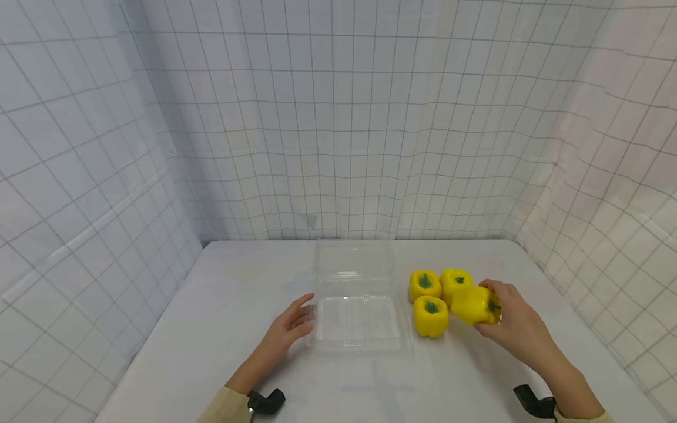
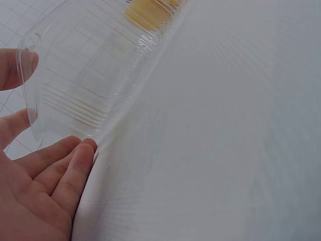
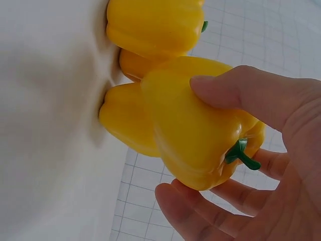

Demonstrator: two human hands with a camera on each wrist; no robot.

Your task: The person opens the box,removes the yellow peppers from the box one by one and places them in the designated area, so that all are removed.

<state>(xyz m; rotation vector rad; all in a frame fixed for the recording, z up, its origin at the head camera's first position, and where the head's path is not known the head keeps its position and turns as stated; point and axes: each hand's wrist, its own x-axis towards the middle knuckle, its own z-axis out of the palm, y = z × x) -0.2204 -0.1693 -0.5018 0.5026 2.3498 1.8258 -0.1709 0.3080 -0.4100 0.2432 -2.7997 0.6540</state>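
Note:
My right hand [image 1: 520,326] grips a yellow bell pepper [image 3: 188,120] between thumb and fingers. This pepper lies tilted on its side, its green stem [image 3: 242,154] toward the palm, and it looks raised off the table. Just left of it, several more yellow bell peppers [image 1: 431,317] stand in a close group, stems up. A clear plastic clamshell container [image 1: 357,320] lies opened flat in the middle, lid [image 1: 353,261] at the back. At the container's left side, my left hand [image 1: 288,326] touches the rim with loosely bent fingers [image 2: 75,173], not curled round it.
A white table [image 1: 222,311] carries everything. White grid-patterned curtains [image 1: 338,129] hang behind it and on both sides. Black devices [image 1: 267,402] sit at both wrists.

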